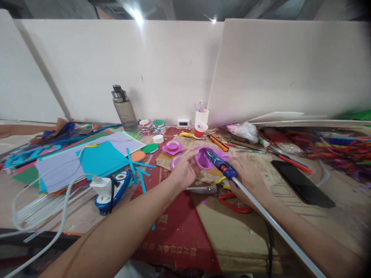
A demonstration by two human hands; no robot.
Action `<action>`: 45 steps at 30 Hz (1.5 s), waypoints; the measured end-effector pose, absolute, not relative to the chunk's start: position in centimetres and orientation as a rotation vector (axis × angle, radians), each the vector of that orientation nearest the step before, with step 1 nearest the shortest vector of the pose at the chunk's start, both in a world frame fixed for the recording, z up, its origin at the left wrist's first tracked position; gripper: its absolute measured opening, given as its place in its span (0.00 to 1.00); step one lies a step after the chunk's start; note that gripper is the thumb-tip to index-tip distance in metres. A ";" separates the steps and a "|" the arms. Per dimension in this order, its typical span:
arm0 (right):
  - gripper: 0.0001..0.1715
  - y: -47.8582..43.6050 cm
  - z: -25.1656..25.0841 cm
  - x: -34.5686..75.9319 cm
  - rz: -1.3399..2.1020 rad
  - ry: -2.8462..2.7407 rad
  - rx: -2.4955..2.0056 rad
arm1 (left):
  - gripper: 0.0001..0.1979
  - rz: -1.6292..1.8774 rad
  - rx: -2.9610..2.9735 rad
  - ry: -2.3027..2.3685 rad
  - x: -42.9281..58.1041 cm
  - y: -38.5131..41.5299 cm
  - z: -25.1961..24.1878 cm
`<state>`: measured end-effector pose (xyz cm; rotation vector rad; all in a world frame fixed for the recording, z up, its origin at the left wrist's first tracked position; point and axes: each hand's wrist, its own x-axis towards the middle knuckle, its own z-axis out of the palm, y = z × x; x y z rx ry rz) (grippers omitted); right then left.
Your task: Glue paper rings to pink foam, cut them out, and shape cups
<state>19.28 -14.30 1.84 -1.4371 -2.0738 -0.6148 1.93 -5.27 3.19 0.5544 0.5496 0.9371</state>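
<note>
My right hand (246, 175) grips a blue patterned hot glue gun (216, 159), a long clear glue stick (272, 222) running out of its back end. Its front end points into a purple paper cup shape (202, 160), which my left hand (185, 168) holds with thumb and fingers closed on its left side. The nozzle itself is hard to make out. Just beyond lies another purple piece with a red-and-white ring (173, 146). Below my hands are scissors with red handles (233, 202) and grey blades.
Blue paper sheets (101, 160), paper strips and a power strip (113, 193) with white cables lie left. A bottle (124, 110), a small clock (183, 123) and paper cups (199, 130) stand at the back. A phone (303, 183) and utility knives (218, 143) lie right.
</note>
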 end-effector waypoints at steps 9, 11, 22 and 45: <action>0.20 -14.6 2.0 18.8 -0.576 -2.199 -1.373 | 0.06 0.940 0.640 0.432 2.0 -5.5 2.9; 0.20 -14.5 2.0 18.7 -0.585 -2.182 -1.372 | 0.06 0.943 0.641 0.431 2.1 -5.6 2.8; 0.18 -14.1 2.0 19.3 -0.650 -2.060 -1.351 | 0.09 0.972 0.618 0.413 2.1 -5.8 3.1; 0.19 -14.2 2.0 19.2 -0.655 -2.081 -1.320 | 0.08 0.962 0.603 0.418 2.0 -5.7 3.4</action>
